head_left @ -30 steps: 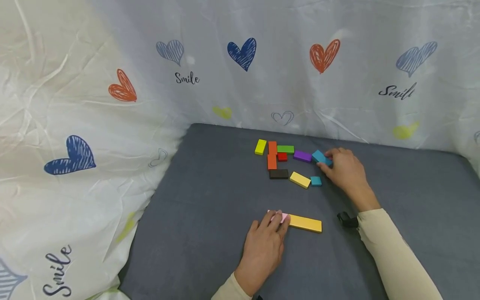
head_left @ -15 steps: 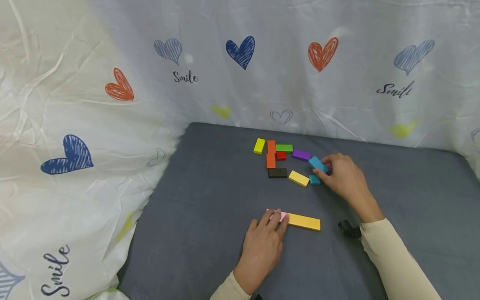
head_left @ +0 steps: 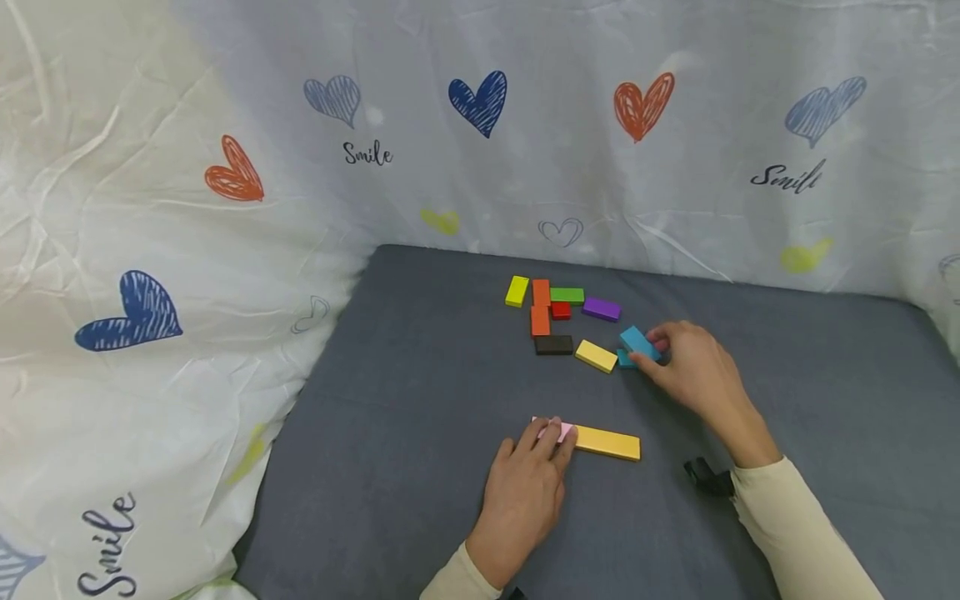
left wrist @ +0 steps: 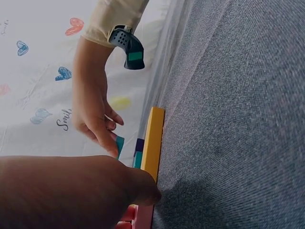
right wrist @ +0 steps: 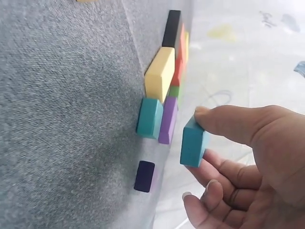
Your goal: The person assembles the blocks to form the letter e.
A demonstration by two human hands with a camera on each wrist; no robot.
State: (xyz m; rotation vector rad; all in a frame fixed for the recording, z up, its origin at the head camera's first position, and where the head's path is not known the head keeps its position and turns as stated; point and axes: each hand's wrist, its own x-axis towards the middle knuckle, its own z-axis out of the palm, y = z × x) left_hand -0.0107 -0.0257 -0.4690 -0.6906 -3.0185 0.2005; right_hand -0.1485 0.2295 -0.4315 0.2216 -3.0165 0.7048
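Note:
My right hand pinches a light blue block between thumb and fingers. The held block is raised above the table in the right wrist view and overlaps a small teal block in the head view. Beside the teal block lie a pale yellow block and a purple block. A dark purple block lies on the near side of these, hidden by the hand from the head. My left hand rests its fingertips on a pink block, which it partly covers, at the end of a long yellow-orange block.
Farther left on the grey cloth lie a black block, two orange blocks, a small red block, a green block and a bright yellow block. A heart-printed curtain hangs behind the table.
My right hand has carried the light blue block toward me, from beside the purple block to over the small teal one. The left hand has stayed on the pink block.

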